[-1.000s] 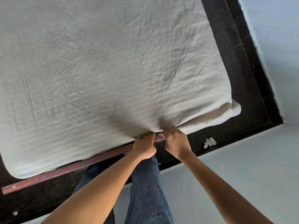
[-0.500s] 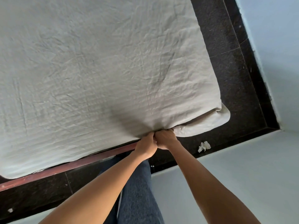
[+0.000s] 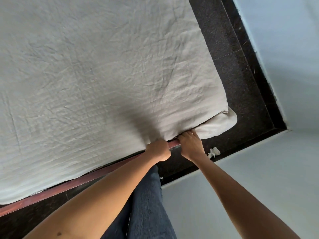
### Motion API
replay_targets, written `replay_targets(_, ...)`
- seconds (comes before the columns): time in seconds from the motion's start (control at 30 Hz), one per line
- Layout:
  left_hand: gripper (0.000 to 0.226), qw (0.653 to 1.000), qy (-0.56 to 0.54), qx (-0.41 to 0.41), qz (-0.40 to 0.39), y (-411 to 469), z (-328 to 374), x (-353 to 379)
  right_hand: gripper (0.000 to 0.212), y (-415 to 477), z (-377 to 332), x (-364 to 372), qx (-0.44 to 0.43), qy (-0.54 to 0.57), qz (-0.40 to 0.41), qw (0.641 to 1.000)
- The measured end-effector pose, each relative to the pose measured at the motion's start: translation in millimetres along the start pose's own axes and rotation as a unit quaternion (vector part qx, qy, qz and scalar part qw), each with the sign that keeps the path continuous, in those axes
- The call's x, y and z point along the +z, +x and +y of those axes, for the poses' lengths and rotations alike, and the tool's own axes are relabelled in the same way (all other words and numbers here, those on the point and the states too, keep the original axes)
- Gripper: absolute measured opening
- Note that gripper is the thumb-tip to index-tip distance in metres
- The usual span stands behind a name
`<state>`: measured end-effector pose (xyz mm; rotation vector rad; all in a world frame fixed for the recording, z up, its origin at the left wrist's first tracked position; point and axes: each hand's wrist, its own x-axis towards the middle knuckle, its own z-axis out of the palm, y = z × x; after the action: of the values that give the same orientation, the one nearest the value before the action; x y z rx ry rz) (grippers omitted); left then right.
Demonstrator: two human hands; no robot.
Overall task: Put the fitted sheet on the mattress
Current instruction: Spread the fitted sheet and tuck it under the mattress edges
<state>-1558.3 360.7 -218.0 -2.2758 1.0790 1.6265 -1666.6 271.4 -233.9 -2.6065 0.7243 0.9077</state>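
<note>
A wrinkled off-white fitted sheet (image 3: 103,75) covers the mattress across most of the view. Its near right corner (image 3: 219,123) bulges loose past the mattress edge. My left hand (image 3: 159,150) is a closed fist gripping the sheet's near edge above the reddish wooden bed rail (image 3: 69,186). My right hand (image 3: 190,144) is just to its right, fingers tucked under the sheet's edge by the loose corner; its fingertips are hidden under the fabric.
Dark speckled floor (image 3: 238,87) runs along the right and near sides of the bed, bordered by pale blue walls (image 3: 284,49). A crumpled white scrap (image 3: 213,152) lies on the floor near my right hand. My jeans-clad leg (image 3: 148,204) stands below.
My hands have separated a little, the right one shifting right toward the corner. The loose corner flap has been drawn in closer to the mattress.
</note>
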Motion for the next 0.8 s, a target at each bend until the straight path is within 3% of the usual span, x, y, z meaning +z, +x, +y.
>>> replay_targets(0.1, 0.020, 0.994, -0.057, 0.066, 0.073, -2, 1, -3, 0.022, 18, -9, -4, 0.032, -0.054, -0.046, 0.997)
replay_targets(0.27, 0.021, 0.966, -0.247, 0.082, -0.011, 8, 13, -7, 0.024, 28, -3, -10, 0.019, -0.030, -0.113, 0.993)
replay_targets(0.33, 0.032, 0.958, -0.274, 0.070, -0.047, 7, 20, -4, 0.024, 17, 7, -13, 0.004, 0.057, -0.071, 0.996)
replay_targets(0.4, 0.051, 0.951, -0.289, 0.082, -0.071, 9, 27, 2, 0.033, -4, 22, -16, 0.022, 0.147, 0.042, 0.988)
replay_targets(0.5, 0.054, 0.985, -0.127, 0.107, 0.038, 14, 48, 2, 0.037, -21, 50, -19, 0.010, 0.110, 0.190, 0.976)
replay_targets(0.53, 0.052, 0.989, -0.078, 0.106, 0.071, 16, 56, 1, 0.036, -19, 59, -18, -0.002, 0.086, 0.177, 0.981)
replay_targets(0.63, 0.047, 0.995, -0.045, 0.062, 0.056, 31, 85, -3, 0.030, 1, 75, -20, 0.017, 0.044, 0.021, 0.999)
replay_targets(0.8, 0.032, 0.977, -0.187, 0.008, 0.105, 40, 120, -7, 0.023, 32, 93, -21, 0.019, -0.064, -0.069, 0.995)
